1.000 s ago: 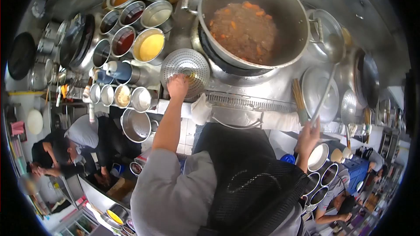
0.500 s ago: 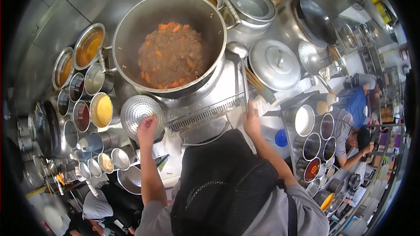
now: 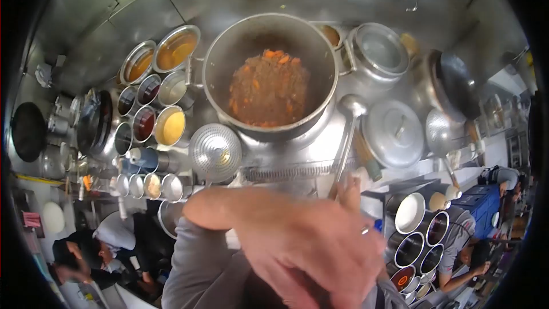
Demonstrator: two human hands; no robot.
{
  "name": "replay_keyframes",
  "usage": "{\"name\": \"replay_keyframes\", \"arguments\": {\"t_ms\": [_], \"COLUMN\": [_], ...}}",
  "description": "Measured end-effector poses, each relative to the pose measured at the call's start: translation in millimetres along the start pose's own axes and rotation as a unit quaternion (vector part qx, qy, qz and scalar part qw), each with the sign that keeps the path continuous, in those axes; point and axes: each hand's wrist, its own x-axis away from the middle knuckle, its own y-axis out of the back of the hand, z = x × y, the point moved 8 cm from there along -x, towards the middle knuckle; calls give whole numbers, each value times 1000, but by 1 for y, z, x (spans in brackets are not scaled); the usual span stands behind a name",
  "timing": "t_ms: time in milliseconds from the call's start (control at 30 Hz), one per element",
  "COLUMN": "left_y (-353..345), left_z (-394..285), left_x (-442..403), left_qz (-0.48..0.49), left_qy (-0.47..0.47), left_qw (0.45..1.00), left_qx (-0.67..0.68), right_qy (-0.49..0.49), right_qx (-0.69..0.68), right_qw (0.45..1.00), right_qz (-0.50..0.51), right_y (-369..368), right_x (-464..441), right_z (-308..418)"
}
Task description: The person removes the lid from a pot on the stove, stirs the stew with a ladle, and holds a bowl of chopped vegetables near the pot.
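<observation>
My left hand (image 3: 309, 240) is raised close to the camera, large and blurred, with a ring on one finger. Its fingertips are hidden or smeared, so whether it holds anything does not show. Behind it, my right hand (image 3: 350, 190) is partly covered and grips the handle of a ladle (image 3: 353, 106), whose bowl rests on the steel stove top. A large pot (image 3: 209, 91) stands ahead, holding brown stew (image 3: 269, 88) with orange carrot pieces. Beyond my left forearm lies a perforated skimmer (image 3: 215, 151) with a small yellowish spot on it.
Seasoning and sauce containers (image 3: 170, 126) stand on the left. On the right are a round lid (image 3: 393, 133), a lidded pot (image 3: 382, 51), a wok (image 3: 457, 83), another skimmer (image 3: 443, 131) and several steel containers (image 3: 409, 249). Co-workers (image 3: 460, 246) are at both sides.
My left hand has moved from above the skimmer up and right, close to the camera. My right hand stays on the ladle handle. The view has tilted, so the pot appears lower and further right.
</observation>
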Motion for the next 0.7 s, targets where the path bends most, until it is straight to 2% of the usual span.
{"name": "replay_keyframes", "arguments": {"t_ms": [33,67,100,200,233,300,367,400,433,467,500,533,567,600,667,700], "left_y": [-1,2,1,-16,-19,-6,12,16,23,32,44,55,65,68,83,83], "left_z": [4,12,20,53,67,87,88,89,95,98,98,99,100,107,121,127], "left_x": [-9,-15,-23,-33,-31,-38,-54,-55,-41,-27,-16,-2,16,32,89,107], "left_qz": [10,4,40,42,-43,-130,-105,-97,-144,-191,-242,-286,-295,-300,-484,-494], "left_qy": [14,21,21,30,28,25,11,6,44,82,114,184,215,213,224,225], "left_qw": [1000,1000,999,999,995,979,989,991,988,977,960,928,909,909,829,824], "left_qx": [-14,-14,-19,10,81,153,105,87,21,-46,-85,-153,-201,-198,-166,-164], "right_qy": [-43,-45,-28,-3,13,25,45,15,-13,2,1,-1,1,11,23,29], "right_qx": [3,-3,-9,-24,-32,-16,0,-10,-20,1,6,12,15,30,49,62], "right_qw": [999,998,999,1000,999,999,997,998,997,995,995,995,995,994,994,993], "right_qz": [31,37,23,-4,-16,-37,-58,-66,-73,-95,-97,-101,-99,-101,-95,-94], "right_y": [1,2,6,39,59,92,121,134,146,161,172,181,184,187,193,194], "right_x": [-1,-2,-6,-22,-32,-56,-80,-93,-105,-115,-125,-135,-146,-155,-170,-174], "right_z": [-10,-19,-25,-20,-11,-10,-14,-26,-37,-38,-40,-45,-53,-60,-77,-84]}}
